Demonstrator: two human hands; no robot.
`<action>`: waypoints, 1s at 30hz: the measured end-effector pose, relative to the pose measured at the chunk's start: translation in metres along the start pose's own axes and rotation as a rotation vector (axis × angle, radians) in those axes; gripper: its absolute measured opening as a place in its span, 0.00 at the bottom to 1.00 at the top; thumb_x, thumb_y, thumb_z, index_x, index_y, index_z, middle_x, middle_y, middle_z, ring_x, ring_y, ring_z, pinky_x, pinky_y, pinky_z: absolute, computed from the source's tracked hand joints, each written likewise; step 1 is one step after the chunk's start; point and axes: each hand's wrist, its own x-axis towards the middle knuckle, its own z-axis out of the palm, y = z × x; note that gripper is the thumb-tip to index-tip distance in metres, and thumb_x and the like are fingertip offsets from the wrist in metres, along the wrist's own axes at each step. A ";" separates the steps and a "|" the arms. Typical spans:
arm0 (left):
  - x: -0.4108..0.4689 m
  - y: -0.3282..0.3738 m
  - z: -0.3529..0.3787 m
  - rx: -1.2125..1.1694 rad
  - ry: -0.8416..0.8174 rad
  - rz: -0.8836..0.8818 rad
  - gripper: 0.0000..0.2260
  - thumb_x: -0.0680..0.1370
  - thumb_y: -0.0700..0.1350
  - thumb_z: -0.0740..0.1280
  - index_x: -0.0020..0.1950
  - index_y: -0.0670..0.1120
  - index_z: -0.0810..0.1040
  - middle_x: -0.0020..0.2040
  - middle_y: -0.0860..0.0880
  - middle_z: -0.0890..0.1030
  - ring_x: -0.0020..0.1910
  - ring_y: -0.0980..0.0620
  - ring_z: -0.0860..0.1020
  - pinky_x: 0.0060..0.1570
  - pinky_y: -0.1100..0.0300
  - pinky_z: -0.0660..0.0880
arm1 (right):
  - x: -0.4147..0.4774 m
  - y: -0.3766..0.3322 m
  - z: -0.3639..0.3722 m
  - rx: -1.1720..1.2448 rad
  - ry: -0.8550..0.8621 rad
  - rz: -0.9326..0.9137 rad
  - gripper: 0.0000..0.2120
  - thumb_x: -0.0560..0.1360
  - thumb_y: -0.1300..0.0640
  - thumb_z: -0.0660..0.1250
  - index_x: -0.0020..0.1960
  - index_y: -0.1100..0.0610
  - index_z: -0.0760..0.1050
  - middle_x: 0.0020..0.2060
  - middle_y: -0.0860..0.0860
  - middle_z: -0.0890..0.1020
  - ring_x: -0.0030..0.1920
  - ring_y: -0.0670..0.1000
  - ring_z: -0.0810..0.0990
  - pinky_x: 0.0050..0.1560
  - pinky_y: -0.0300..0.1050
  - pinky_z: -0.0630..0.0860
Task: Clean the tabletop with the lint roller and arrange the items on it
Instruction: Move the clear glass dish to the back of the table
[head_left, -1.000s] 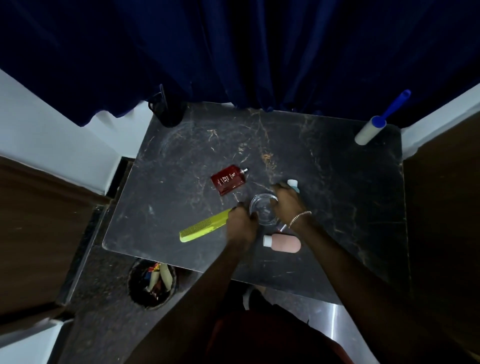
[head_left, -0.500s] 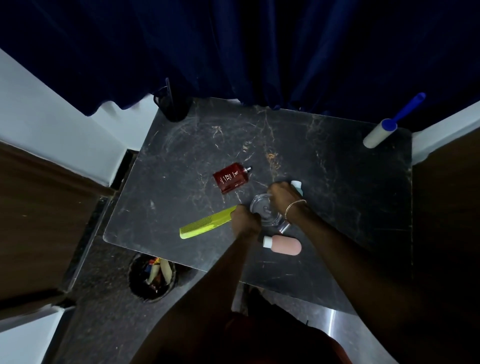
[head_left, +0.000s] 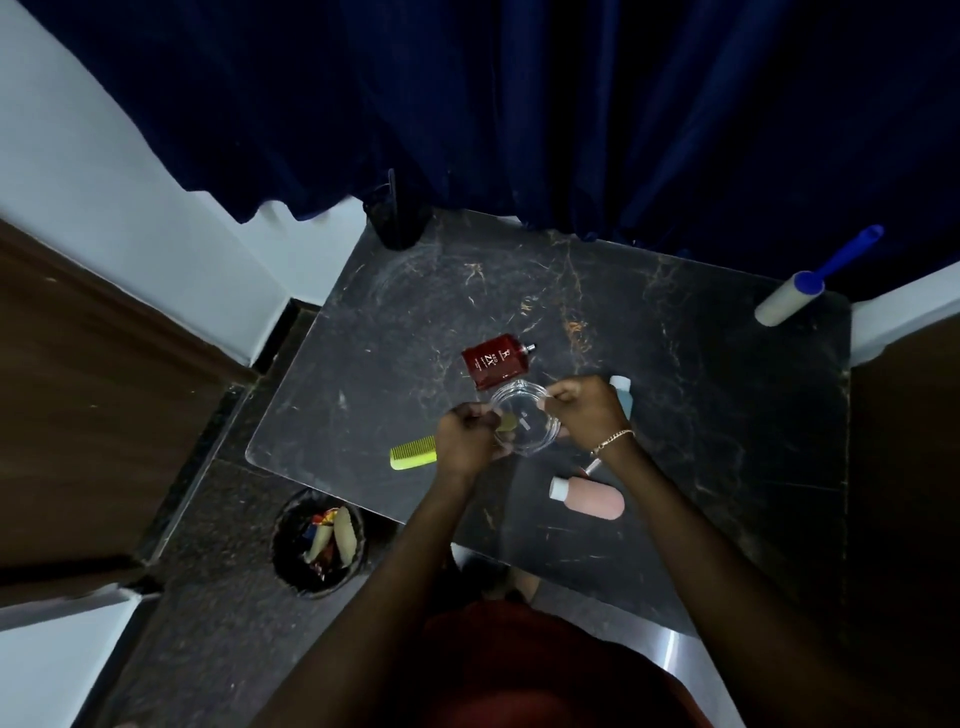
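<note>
A clear round glass dish (head_left: 525, 423) is held over the middle of the black marble tabletop (head_left: 701, 395), tilted up. My left hand (head_left: 467, 441) grips its near-left rim and my right hand (head_left: 589, 408) grips its right rim. A red perfume bottle (head_left: 496, 362) lies just behind the dish. A yellow-green comb (head_left: 413, 452) lies to the left, partly hidden by my left hand. A pink bottle with a white cap (head_left: 589, 496) lies near the front edge. A pale blue bottle (head_left: 622, 395) shows behind my right hand. The lint roller (head_left: 802, 291), white with a blue handle, rests at the far right corner.
A dark cup (head_left: 397, 223) stands at the far left corner under the navy curtain (head_left: 519, 104). A black bin (head_left: 319, 543) with wrappers sits on the floor left of the table. A thin pink item (head_left: 592, 465) lies by my right wrist. Wooden panels flank both sides.
Both hands have lifted the glass dish off the table and tilted it up, towards the perfume bottle. The other items have stayed where they were.
</note>
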 end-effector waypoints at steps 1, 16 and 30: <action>-0.002 0.002 -0.006 -0.052 -0.029 -0.002 0.02 0.82 0.36 0.69 0.53 0.38 0.81 0.44 0.43 0.86 0.35 0.51 0.87 0.32 0.56 0.83 | -0.004 -0.004 0.002 0.090 -0.012 0.022 0.05 0.70 0.58 0.76 0.39 0.50 0.83 0.31 0.43 0.84 0.33 0.44 0.82 0.35 0.44 0.83; 0.038 0.060 -0.080 -0.170 -0.164 0.060 0.15 0.80 0.33 0.71 0.67 0.39 0.79 0.58 0.38 0.85 0.47 0.44 0.85 0.45 0.50 0.84 | 0.020 -0.067 0.057 0.457 -0.086 0.156 0.15 0.74 0.67 0.71 0.60 0.66 0.78 0.42 0.55 0.83 0.33 0.49 0.82 0.34 0.43 0.83; 0.111 0.103 -0.157 -0.171 -0.194 0.107 0.17 0.79 0.34 0.72 0.68 0.40 0.81 0.52 0.46 0.87 0.44 0.52 0.87 0.46 0.56 0.86 | 0.077 -0.130 0.131 0.449 -0.044 0.134 0.13 0.74 0.67 0.70 0.58 0.64 0.79 0.39 0.52 0.83 0.31 0.44 0.82 0.35 0.43 0.83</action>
